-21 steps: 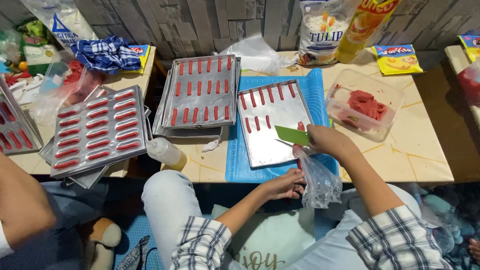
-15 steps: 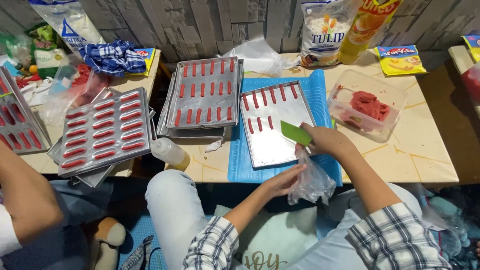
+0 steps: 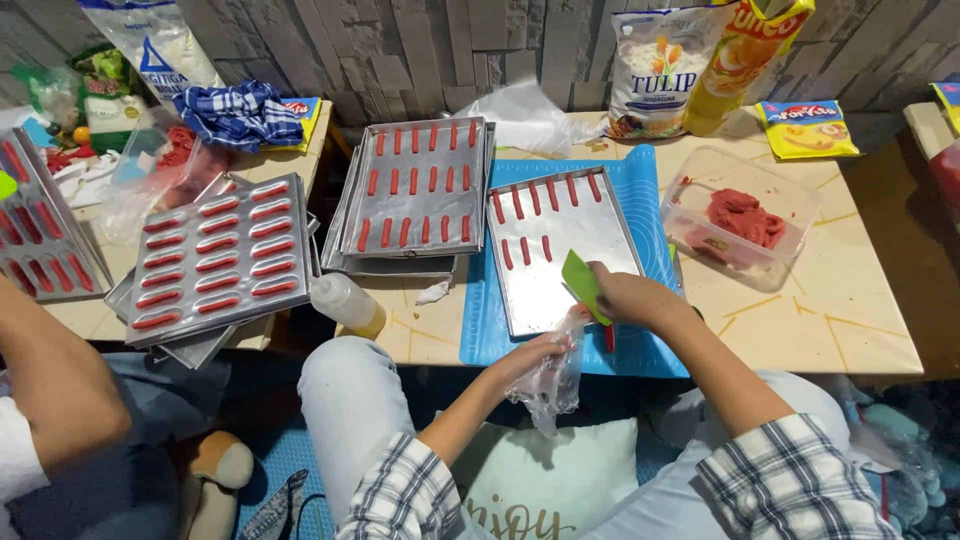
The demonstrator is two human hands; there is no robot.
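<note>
Wooden table [image 3: 860, 320] carries blue mat [image 3: 480, 330] before grey stone wall [image 3: 420, 50].

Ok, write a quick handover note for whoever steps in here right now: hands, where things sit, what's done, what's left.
Left hand: grips the clear plastic piping bag at the table edge.
Right hand: holds the green scraper against the top of the bag.
Front tray on the blue mat: red strips across the top and a few below; the lower part is bare.
Done: the tray behind and the left tray are full of strips.
Left: the bare part of the front tray; red dough remains in the clear tub.
</note>
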